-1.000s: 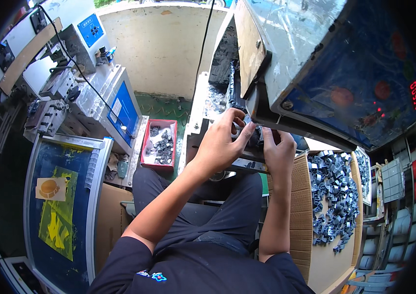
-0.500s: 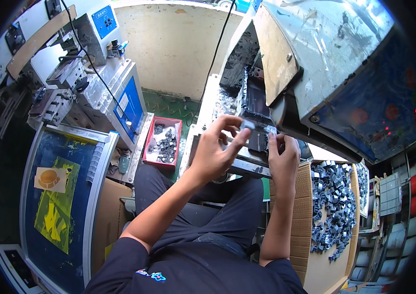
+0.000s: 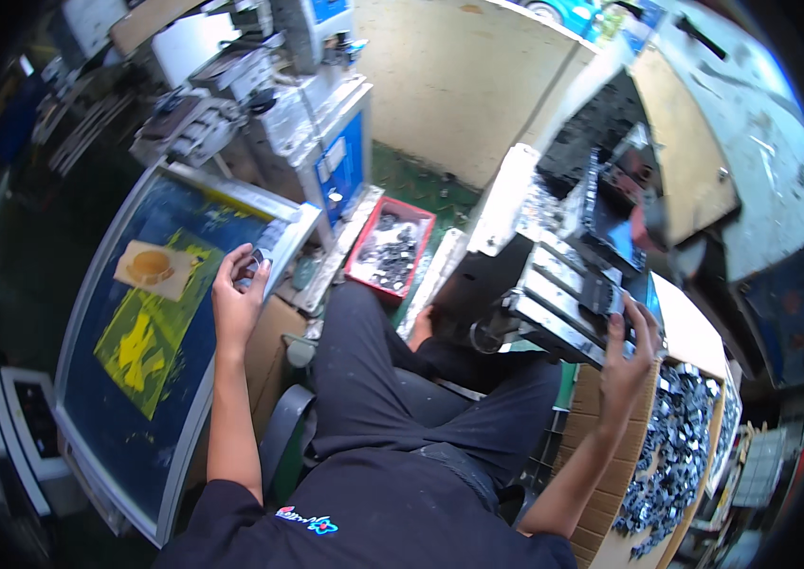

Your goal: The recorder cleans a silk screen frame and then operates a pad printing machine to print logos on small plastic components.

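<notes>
My left hand (image 3: 239, 296) is raised over the upper right edge of a framed blue panel (image 3: 137, 431), its thumb and fingers pinching a small dark part (image 3: 256, 257). Beside those fingers, a row of small grey parts (image 3: 274, 234) lines the frame's edge. My right hand (image 3: 631, 349) is at the right end of a metal fixture (image 3: 554, 302) on the machine, fingers curled in. A dark block (image 3: 600, 292) sits on that fixture, close to the right fingertips. Whatever is between the right fingers is mostly hidden.
A cardboard box (image 3: 601, 417) by my right arm holds many small dark clips (image 3: 672, 455). On the floor ahead, a red box (image 3: 353, 270) contains loose small parts. Yellow film (image 3: 146, 351) lies on the blue panel. Another machine (image 3: 326, 142) stands at far left.
My left hand has moved from the fixture leftward to the framed panel, with a small part in its fingers. The right hand stays at the fixture. The view has turned left.
</notes>
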`<act>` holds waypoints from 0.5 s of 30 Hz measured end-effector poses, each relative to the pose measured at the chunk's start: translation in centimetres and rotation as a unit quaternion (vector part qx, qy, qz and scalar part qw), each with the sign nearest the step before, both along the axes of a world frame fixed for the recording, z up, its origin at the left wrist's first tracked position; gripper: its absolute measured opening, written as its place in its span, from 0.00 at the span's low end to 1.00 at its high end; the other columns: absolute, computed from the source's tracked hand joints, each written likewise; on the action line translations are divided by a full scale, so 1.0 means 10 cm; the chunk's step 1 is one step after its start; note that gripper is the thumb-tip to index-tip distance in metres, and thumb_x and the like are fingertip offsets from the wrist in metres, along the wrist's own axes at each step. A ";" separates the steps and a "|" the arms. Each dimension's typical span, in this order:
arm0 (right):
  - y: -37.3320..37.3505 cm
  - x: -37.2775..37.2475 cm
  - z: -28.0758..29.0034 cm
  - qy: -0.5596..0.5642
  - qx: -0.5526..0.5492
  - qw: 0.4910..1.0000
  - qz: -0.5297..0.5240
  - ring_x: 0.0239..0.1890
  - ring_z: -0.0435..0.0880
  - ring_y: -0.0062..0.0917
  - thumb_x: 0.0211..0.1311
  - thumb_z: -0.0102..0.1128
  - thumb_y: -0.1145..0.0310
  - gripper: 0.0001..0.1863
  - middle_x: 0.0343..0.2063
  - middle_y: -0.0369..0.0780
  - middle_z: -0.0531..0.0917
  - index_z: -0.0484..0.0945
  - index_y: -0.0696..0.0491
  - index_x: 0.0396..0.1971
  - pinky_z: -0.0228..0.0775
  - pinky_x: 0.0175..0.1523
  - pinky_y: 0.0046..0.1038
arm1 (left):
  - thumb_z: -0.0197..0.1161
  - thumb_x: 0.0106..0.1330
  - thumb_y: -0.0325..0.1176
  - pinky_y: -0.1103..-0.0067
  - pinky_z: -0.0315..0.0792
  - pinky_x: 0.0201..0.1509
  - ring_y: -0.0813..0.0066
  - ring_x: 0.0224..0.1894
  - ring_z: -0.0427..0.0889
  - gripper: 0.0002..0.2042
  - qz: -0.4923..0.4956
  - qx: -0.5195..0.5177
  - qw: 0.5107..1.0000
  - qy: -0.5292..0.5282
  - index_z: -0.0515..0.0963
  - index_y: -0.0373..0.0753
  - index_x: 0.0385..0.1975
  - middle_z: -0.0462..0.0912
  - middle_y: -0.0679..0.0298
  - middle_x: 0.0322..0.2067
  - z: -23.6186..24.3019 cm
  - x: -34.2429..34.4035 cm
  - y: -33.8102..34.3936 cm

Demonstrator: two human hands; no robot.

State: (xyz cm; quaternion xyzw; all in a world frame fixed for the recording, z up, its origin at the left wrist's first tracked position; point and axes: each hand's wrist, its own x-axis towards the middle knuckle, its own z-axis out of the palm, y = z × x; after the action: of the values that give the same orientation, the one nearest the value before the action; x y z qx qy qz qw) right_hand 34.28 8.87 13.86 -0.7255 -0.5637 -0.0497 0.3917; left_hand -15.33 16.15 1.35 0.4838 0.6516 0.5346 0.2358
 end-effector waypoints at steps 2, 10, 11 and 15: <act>-0.04 0.06 -0.09 -0.001 0.008 1.000 0.007 0.60 0.73 0.36 0.70 0.62 0.66 0.17 0.55 0.44 0.79 0.81 0.54 0.56 0.62 0.67 0.36 | 0.72 0.64 0.36 0.81 0.75 0.41 0.81 0.33 0.78 0.23 0.060 -0.046 0.995 0.064 0.77 0.27 0.53 0.86 0.58 0.40 0.00 -0.37 -0.10; -0.24 0.07 -0.29 0.043 0.048 0.997 0.033 0.65 0.73 0.33 0.77 0.51 0.65 0.19 0.60 0.44 0.78 0.77 0.58 0.59 0.59 0.70 0.35 | 0.75 0.61 0.39 0.84 0.71 0.34 0.85 0.26 0.73 0.20 0.070 -0.144 0.980 0.121 0.84 0.30 0.46 0.88 0.61 0.35 -0.45 -1.16 -0.46; -0.28 0.08 -0.31 0.043 0.047 0.997 0.033 0.65 0.73 0.33 0.77 0.51 0.65 0.19 0.60 0.44 0.78 0.77 0.58 0.59 0.59 0.70 0.35 | 0.75 0.61 0.39 0.84 0.71 0.34 0.85 0.26 0.73 0.20 0.070 -0.145 0.980 0.121 0.84 0.30 0.46 0.88 0.61 0.35 -0.50 -1.17 -0.46; -0.50 0.24 -0.34 0.095 0.082 0.992 0.031 0.61 0.76 0.29 0.79 0.47 0.63 0.19 0.58 0.42 0.80 0.77 0.58 0.60 0.61 0.68 0.32 | 0.75 0.59 0.35 0.82 0.74 0.38 0.83 0.30 0.78 0.21 0.051 -0.177 0.983 0.016 0.82 0.28 0.49 0.88 0.60 0.33 -0.52 -1.04 -0.40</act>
State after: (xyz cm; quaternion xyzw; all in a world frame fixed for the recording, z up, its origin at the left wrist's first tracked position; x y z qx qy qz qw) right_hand 36.66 3.86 10.50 -0.6743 -0.5404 -0.0147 0.5031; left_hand -25.77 12.17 -3.87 0.4089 0.7636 0.4139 0.2800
